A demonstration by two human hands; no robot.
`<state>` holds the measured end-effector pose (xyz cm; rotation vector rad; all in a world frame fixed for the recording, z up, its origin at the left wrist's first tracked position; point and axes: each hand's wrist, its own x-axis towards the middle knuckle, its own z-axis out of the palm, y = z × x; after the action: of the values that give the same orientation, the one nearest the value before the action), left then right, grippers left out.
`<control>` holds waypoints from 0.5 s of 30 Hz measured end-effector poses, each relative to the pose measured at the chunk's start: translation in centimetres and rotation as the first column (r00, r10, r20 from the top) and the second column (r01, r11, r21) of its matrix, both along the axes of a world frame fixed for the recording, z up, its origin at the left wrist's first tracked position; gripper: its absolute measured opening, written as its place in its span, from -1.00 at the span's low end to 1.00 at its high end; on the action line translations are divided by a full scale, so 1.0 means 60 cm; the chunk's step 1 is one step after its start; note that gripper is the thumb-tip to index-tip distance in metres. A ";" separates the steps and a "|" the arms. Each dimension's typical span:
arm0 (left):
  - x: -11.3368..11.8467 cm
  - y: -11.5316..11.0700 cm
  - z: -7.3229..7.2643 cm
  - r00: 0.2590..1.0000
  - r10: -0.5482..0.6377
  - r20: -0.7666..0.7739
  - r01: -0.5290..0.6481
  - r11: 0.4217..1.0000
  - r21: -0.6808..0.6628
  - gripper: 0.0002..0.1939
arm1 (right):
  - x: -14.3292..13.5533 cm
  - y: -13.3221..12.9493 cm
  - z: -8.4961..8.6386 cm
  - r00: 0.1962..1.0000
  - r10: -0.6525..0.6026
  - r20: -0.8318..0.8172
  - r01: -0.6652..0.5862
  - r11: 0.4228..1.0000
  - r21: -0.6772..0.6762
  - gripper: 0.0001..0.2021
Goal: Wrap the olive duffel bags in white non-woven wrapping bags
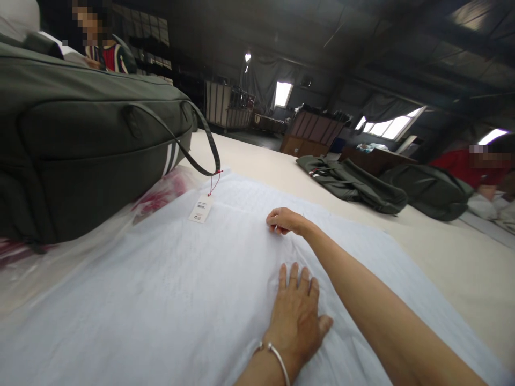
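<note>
My left hand, with a silver bracelet at the wrist, lies flat on a pale bluish-white sheet, fingers spread. Just beyond it my right hand is over the same sheet, its fingers curled into a pinch. What the pinch holds, if anything, is hidden. Small wrinkles run through the sheet around both hands. A dark green bag with white stripes stands at the left. From its strap loop hangs a white paper tag on a red string, resting on the sheet.
Clear plastic with red print lies under the bag. Further right on the cream table are a flattened green bag and another green bag. One person is at the far left, another in red at the right.
</note>
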<state>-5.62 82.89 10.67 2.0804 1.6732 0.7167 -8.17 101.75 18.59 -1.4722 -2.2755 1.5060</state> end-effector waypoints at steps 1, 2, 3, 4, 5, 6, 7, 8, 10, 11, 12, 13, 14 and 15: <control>0.000 0.000 -0.002 1.000 0.002 0.002 -0.002 1.000 0.005 -0.33 | 0.003 -0.009 0.010 0.997 0.018 -0.075 -0.019 1.000 -0.013 -0.96; 0.000 0.000 -0.003 1.000 0.005 0.005 -0.005 1.000 0.013 -0.33 | 0.008 -0.017 0.018 0.983 0.039 -0.182 -0.047 0.998 -0.043 -0.94; 0.000 0.001 -0.005 1.000 0.009 0.010 -0.010 1.000 0.024 -0.34 | 0.016 -0.025 0.024 0.950 0.060 -0.307 -0.093 0.991 -0.093 -0.90; 0.000 0.001 -0.006 1.000 0.012 0.014 -0.013 0.999 0.035 -0.34 | 0.027 -0.031 0.027 0.903 0.073 -0.423 -0.153 0.976 -0.158 -0.84; 0.000 0.001 -0.007 1.000 0.018 0.017 -0.018 0.999 0.046 -0.33 | 0.039 -0.035 0.026 0.857 0.071 -0.510 -0.214 0.950 -0.227 -0.80; 0.000 0.001 -0.008 0.999 0.025 0.020 -0.026 0.998 0.056 -0.33 | 0.053 -0.037 0.022 0.826 0.053 -0.562 -0.258 0.921 -0.293 -0.76; 0.000 0.001 -0.008 0.999 0.034 0.024 -0.035 0.997 0.063 -0.33 | 0.068 -0.038 0.014 0.816 0.019 -0.578 -0.271 0.896 -0.352 -0.75; 0.001 0.002 -0.008 0.999 0.041 0.028 -0.043 0.997 0.065 -0.32 | 0.083 -0.039 0.004 0.822 -0.024 -0.570 -0.250 0.883 -0.398 -0.76; 0.001 0.002 -0.005 0.997 0.061 0.054 -0.064 0.996 0.068 -0.31 | 0.114 -0.044 -0.013 0.794 -0.157 -0.588 -0.165 0.874 -0.456 -0.80; 0.001 0.003 -0.002 0.994 0.076 0.082 -0.082 0.994 0.070 -0.31 | 0.129 -0.051 -0.018 0.754 -0.221 -0.619 -0.134 0.870 -0.474 -0.81; 0.001 0.004 0.001 0.988 0.092 0.122 -0.101 0.992 0.071 -0.33 | 0.143 -0.062 -0.021 0.713 -0.270 -0.647 -0.116 0.865 -0.488 -0.79; 0.001 0.006 0.006 0.979 0.112 0.171 -0.125 0.990 0.069 -0.37 | 0.156 -0.074 -0.021 0.685 -0.300 -0.664 -0.105 0.862 -0.497 -0.76; -0.001 0.008 0.011 0.965 0.134 0.226 -0.153 0.986 0.066 -0.44 | 0.169 -0.089 -0.018 0.671 -0.317 -0.670 -0.092 0.861 -0.500 -0.73; -0.003 0.010 0.017 0.947 0.153 0.281 -0.176 0.982 0.060 -0.54 | 0.181 -0.104 -0.014 0.667 -0.330 -0.668 -0.076 0.862 -0.501 -0.71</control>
<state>-5.82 83.49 11.72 1.8066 1.6945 1.0939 2.71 95.52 17.72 -0.7708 -1.3182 2.2048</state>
